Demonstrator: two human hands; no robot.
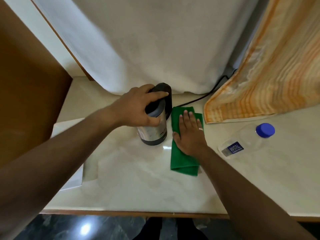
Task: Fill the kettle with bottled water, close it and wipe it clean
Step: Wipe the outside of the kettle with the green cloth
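Note:
A steel kettle with a black lid and base stands upright on the pale marble counter. My left hand rests on its top, fingers wrapped over the shut black lid. A folded green cloth lies flat on the counter just right of the kettle. On the cloth, my right hand is pressed flat, fingers spread. A clear plastic water bottle with a blue cap stands further right, with its cap on.
A white curtain hangs behind the kettle, an orange striped cloth drapes at the right. The kettle's black cord runs back under the curtain. A wooden panel borders the left. The counter's front edge lies near me.

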